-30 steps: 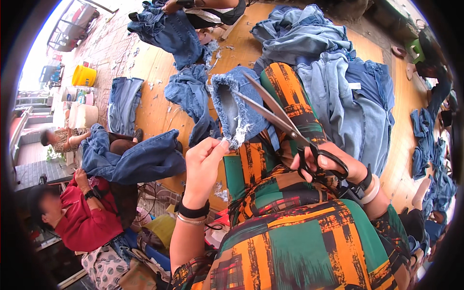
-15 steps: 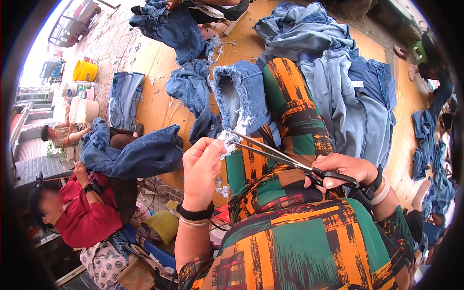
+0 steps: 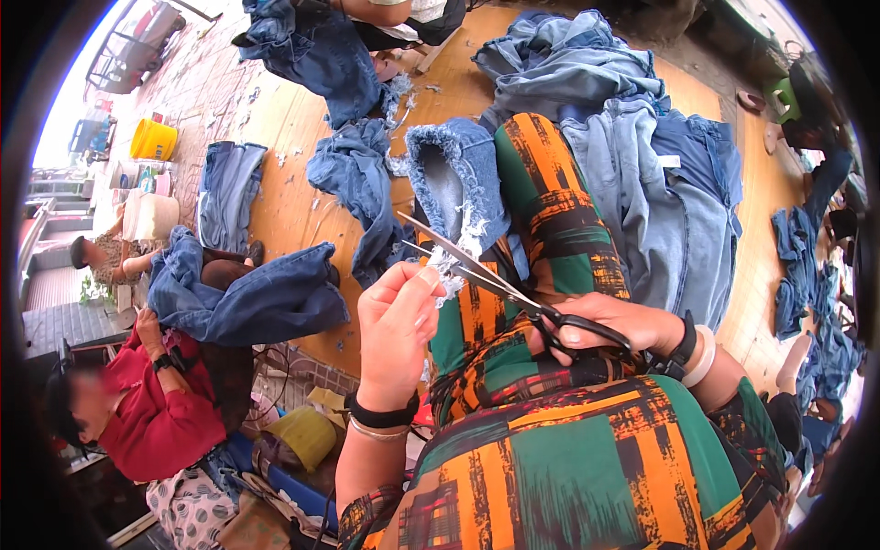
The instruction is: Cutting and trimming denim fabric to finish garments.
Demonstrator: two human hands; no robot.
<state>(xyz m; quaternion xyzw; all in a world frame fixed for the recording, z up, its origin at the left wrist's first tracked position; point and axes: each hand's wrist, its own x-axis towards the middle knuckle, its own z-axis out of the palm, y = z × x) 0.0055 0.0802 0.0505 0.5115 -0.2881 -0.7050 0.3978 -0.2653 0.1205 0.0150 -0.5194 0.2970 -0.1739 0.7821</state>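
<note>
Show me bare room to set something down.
Barest: the tan ground between the folded jeans and crumpled denim, though lint-flecked, and the strip between the pale jeans and the far-right denim. Crowded: the lap, where the left hand pinches frayed threads beside the denim cuff and the right hand holds scissors.

- 1 pair of black-handled scissors (image 3: 527,302)
- 1 frayed denim leg (image 3: 483,170) up close
- 2 black wristbands (image 3: 385,414) on the wearer (image 3: 564,467), plus 2 pale bangles (image 3: 702,356)
- just 1 bright yellow bucket (image 3: 153,141)
</note>
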